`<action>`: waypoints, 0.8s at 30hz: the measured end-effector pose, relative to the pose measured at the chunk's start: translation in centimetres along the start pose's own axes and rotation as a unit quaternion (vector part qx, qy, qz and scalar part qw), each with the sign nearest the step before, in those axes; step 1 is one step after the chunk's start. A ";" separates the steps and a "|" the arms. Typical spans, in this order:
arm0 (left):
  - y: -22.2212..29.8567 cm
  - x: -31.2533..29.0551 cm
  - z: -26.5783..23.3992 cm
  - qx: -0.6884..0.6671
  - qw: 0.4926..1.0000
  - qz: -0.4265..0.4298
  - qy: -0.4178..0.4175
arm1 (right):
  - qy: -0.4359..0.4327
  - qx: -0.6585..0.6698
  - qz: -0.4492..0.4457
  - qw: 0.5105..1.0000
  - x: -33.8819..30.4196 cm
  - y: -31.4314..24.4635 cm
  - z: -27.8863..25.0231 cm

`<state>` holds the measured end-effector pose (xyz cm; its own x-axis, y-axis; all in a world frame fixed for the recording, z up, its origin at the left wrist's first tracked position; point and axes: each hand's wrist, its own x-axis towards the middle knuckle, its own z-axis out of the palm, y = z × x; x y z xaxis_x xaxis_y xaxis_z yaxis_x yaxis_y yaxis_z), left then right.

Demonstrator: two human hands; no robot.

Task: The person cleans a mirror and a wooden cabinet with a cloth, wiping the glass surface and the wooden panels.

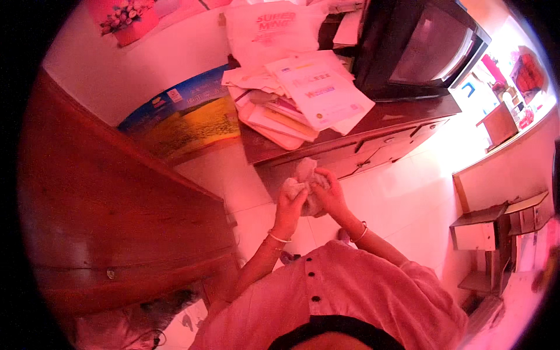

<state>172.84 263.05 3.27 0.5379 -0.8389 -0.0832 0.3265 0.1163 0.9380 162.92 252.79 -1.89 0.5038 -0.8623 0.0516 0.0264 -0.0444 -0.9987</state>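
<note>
A crumpled pale cloth (306,169) is bunched between my two hands, in front of the low cabinet. My left hand (288,209) is closed on the cloth's left side, thumb pointing up. On the other side, my right hand (332,197) grips the cloth with its fingers curled over it. Part of the cloth hangs below the hands. Whether anything is wrapped inside it cannot be made out. Each wrist wears a thin light bangle.
The dark-topped cabinet (256,149) ahead carries stacked papers (324,87), a white plastic bag (271,35) and a boxy television (431,49). A large brown wooden panel (116,210) stands at left, beside a blue-and-yellow board (192,119). Small wooden shelving (481,233) is at right.
</note>
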 end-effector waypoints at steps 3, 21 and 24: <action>-3.2 2.2 5.7 0.014 0.999 0.030 -0.004 | 0.014 -0.052 -0.031 0.998 1.7 -1.8 -6.9; -11.9 17.6 29.5 0.440 0.816 0.352 0.131 | 0.068 -0.413 -0.339 0.842 24.1 2.5 -29.5; -14.0 18.2 26.6 0.521 0.805 0.283 -0.021 | -0.005 -0.505 -0.275 0.818 24.3 2.4 -27.2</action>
<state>157.40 232.01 -2.46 0.3377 -0.8285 0.4468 -0.8027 -0.0056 0.5963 151.76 218.00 -3.08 0.6626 -0.5684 0.4877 -0.4732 -0.8225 -0.3156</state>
